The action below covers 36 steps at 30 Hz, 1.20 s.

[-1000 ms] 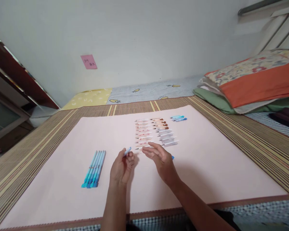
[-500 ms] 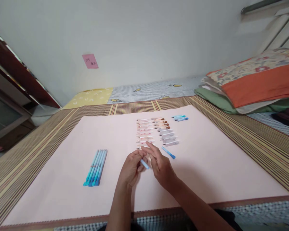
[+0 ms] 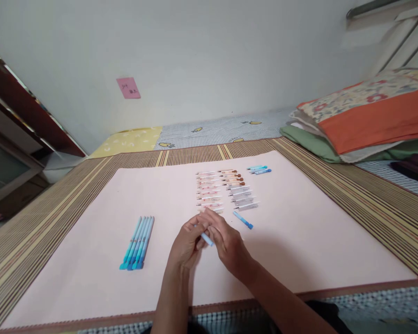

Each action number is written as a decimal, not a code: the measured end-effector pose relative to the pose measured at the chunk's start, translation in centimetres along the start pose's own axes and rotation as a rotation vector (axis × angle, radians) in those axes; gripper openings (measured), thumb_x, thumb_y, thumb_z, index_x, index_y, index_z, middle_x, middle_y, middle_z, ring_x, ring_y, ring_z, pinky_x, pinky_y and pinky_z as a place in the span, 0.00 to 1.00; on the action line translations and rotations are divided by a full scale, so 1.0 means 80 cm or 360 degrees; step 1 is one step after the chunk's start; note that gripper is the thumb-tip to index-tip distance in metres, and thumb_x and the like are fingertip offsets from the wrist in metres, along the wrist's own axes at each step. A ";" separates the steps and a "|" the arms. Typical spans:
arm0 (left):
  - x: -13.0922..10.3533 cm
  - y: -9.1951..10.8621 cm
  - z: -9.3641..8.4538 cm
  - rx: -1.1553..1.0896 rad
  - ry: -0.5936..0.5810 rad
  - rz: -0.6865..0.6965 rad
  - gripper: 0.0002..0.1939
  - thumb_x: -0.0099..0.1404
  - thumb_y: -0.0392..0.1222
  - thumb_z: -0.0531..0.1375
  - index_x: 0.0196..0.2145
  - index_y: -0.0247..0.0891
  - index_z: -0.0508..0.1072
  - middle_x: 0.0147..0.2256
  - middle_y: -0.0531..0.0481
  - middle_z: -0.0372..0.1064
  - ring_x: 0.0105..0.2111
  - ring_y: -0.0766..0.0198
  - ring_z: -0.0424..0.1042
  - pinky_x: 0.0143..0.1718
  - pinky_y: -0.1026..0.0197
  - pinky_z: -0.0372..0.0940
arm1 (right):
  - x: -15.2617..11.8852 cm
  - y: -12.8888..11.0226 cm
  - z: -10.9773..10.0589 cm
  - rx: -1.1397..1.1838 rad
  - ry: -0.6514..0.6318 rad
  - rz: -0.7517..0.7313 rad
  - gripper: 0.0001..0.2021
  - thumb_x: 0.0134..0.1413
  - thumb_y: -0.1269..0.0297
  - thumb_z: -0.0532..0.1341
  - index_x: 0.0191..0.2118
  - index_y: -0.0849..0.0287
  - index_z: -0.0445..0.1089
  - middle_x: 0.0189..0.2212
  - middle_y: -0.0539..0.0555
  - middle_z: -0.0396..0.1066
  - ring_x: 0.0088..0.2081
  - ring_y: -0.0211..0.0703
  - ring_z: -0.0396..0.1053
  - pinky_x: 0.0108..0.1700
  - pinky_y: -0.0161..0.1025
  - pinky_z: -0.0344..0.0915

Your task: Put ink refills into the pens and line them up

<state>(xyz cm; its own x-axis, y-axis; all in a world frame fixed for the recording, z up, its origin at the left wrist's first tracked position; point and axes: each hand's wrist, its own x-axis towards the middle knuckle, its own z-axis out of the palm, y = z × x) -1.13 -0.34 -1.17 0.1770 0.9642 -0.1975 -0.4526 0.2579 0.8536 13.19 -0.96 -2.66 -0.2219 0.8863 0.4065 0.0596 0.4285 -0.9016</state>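
My left hand [image 3: 190,239] is closed around a light blue pen part [image 3: 206,239], whose pale end sticks out toward me between the hands. My right hand [image 3: 228,239] meets it at the fingertips, its fingers bent and pressed together over the pen part's far end. Whatever the right fingers pinch is hidden. Just right of the hands lies a short blue pen piece [image 3: 243,220]. Beyond them, thin pen parts with dark tips [image 3: 209,192] form a column, next to brown-ended ones [image 3: 233,177] and grey ones [image 3: 244,200].
Several blue gradient pens [image 3: 139,243] lie side by side at the left of the pink mat [image 3: 90,278]. A few short blue pen pieces [image 3: 259,170] sit at its far right. Folded bedding [image 3: 369,111] is piled on the right, and a pink note [image 3: 128,87] sticks to the wall.
My right hand's fingers, stretched out before, have come down and closed against the left fingertips. The left hand still holds the light blue pen part; the laid-out pieces have not moved.
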 end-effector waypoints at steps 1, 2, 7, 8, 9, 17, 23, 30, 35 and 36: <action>0.000 0.002 -0.003 -0.0004 0.0052 0.0016 0.16 0.55 0.47 0.71 0.28 0.34 0.70 0.19 0.58 0.64 0.14 0.79 0.48 0.18 0.69 0.42 | 0.004 0.000 -0.009 -0.0085 0.0053 0.0011 0.21 0.69 0.60 0.50 0.64 0.53 0.63 0.59 0.58 0.69 0.60 0.51 0.67 0.63 0.49 0.61; 0.001 0.004 -0.006 -0.0007 0.0111 0.0041 0.16 0.55 0.46 0.71 0.29 0.34 0.70 0.20 0.57 0.65 0.14 0.79 0.48 0.18 0.69 0.41 | 0.009 0.000 -0.021 -0.0191 0.0113 0.0039 0.18 0.68 0.61 0.51 0.59 0.54 0.67 0.56 0.59 0.72 0.56 0.51 0.70 0.59 0.48 0.63; 0.004 0.009 -0.023 -0.0063 0.0295 0.0158 0.14 0.55 0.45 0.70 0.31 0.34 0.72 0.21 0.57 0.66 0.13 0.79 0.49 0.16 0.70 0.42 | 0.020 0.004 -0.075 -0.0936 -0.0126 0.0318 0.07 0.60 0.69 0.55 0.32 0.55 0.69 0.30 0.52 0.71 0.32 0.43 0.68 0.36 0.39 0.62; 0.005 0.009 -0.025 -0.0070 0.0305 0.0163 0.14 0.55 0.44 0.70 0.32 0.34 0.72 0.21 0.57 0.66 0.13 0.79 0.49 0.16 0.70 0.42 | 0.019 0.005 -0.078 -0.1106 -0.0227 0.0364 0.06 0.58 0.70 0.56 0.30 0.55 0.67 0.30 0.51 0.70 0.31 0.43 0.67 0.34 0.38 0.59; 0.005 0.009 -0.026 -0.0072 0.0310 0.0165 0.14 0.55 0.44 0.70 0.32 0.34 0.72 0.21 0.57 0.67 0.13 0.79 0.49 0.16 0.70 0.42 | 0.018 0.007 -0.078 -0.1265 -0.0321 0.0408 0.06 0.56 0.72 0.58 0.29 0.56 0.66 0.31 0.52 0.70 0.31 0.42 0.66 0.33 0.38 0.57; 0.003 0.011 -0.024 -0.0097 0.0253 0.0170 0.14 0.56 0.45 0.69 0.33 0.33 0.72 0.20 0.57 0.65 0.13 0.79 0.48 0.17 0.70 0.42 | 0.016 0.014 -0.054 -0.1501 -0.0398 0.0448 0.08 0.52 0.78 0.57 0.27 0.58 0.62 0.30 0.54 0.70 0.32 0.43 0.66 0.34 0.39 0.55; 0.005 0.010 -0.027 -0.0096 0.0265 0.0194 0.14 0.57 0.44 0.69 0.33 0.33 0.72 0.20 0.58 0.65 0.13 0.79 0.47 0.16 0.69 0.41 | 0.014 -0.002 -0.056 -0.0512 -0.0127 0.0408 0.04 0.57 0.65 0.58 0.32 0.55 0.63 0.22 0.45 0.64 0.25 0.38 0.63 0.27 0.33 0.56; 0.004 0.010 -0.023 -0.0083 0.0236 0.0184 0.15 0.58 0.46 0.69 0.31 0.33 0.70 0.20 0.58 0.64 0.13 0.79 0.46 0.17 0.69 0.39 | 0.013 -0.011 -0.049 -0.0520 -0.0081 0.0161 0.04 0.59 0.66 0.55 0.33 0.56 0.63 0.27 0.48 0.66 0.27 0.37 0.63 0.29 0.33 0.58; 0.002 0.012 -0.018 -0.0049 0.0240 0.0176 0.16 0.57 0.47 0.70 0.31 0.33 0.71 0.20 0.57 0.65 0.13 0.80 0.47 0.17 0.70 0.39 | 0.013 -0.006 -0.051 -0.0638 -0.0081 0.0077 0.04 0.60 0.67 0.55 0.33 0.56 0.63 0.27 0.48 0.66 0.27 0.38 0.64 0.30 0.34 0.58; 0.002 0.012 -0.018 -0.0037 0.0241 0.0174 0.16 0.56 0.47 0.70 0.31 0.33 0.71 0.21 0.57 0.66 0.13 0.80 0.47 0.17 0.70 0.39 | 0.013 -0.005 -0.051 -0.0649 -0.0082 0.0059 0.04 0.60 0.67 0.55 0.33 0.56 0.63 0.27 0.48 0.67 0.27 0.38 0.64 0.30 0.34 0.58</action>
<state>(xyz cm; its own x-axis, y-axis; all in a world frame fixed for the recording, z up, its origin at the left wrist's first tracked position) -2.77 0.16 -1.11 -0.0071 0.9844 -0.1760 -0.4821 0.1508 0.8631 16.92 0.47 -1.28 -0.2603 0.8970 0.3573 0.4470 0.4400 -0.7789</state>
